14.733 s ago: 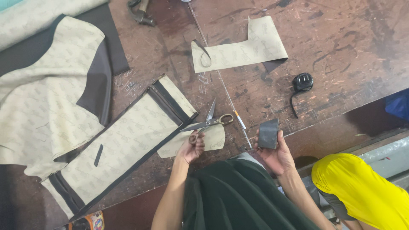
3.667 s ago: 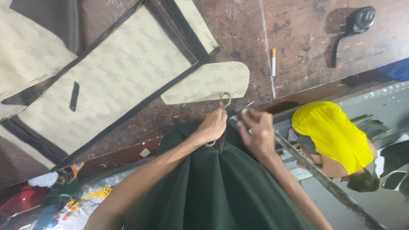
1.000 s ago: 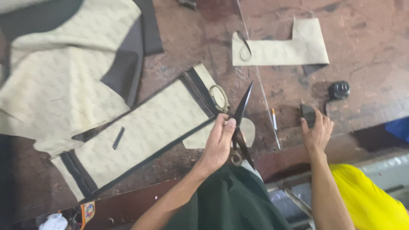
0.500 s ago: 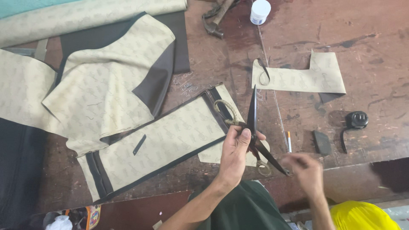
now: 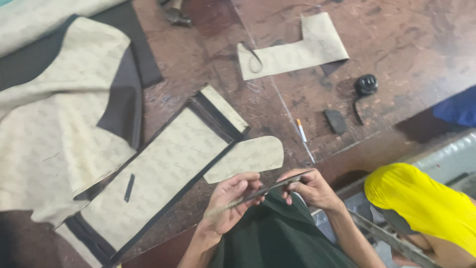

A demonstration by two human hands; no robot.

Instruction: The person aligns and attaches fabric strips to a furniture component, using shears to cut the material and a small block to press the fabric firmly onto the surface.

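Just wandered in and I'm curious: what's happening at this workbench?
A person at a worn wooden table holds a long thin dark tool, seemingly scissors, between both hands: the left hand at one end, the right hand at the other. Cream patterned fabric pieces lie in front, including a rounded tab-shaped piece and a long panel with dark borders. A pen lies nearby.

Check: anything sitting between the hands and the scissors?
Nothing visible. The left hand and right hand both already grip the scissors, held over the lap near the table edge. The rounded cream fabric piece lies just beyond, not between.
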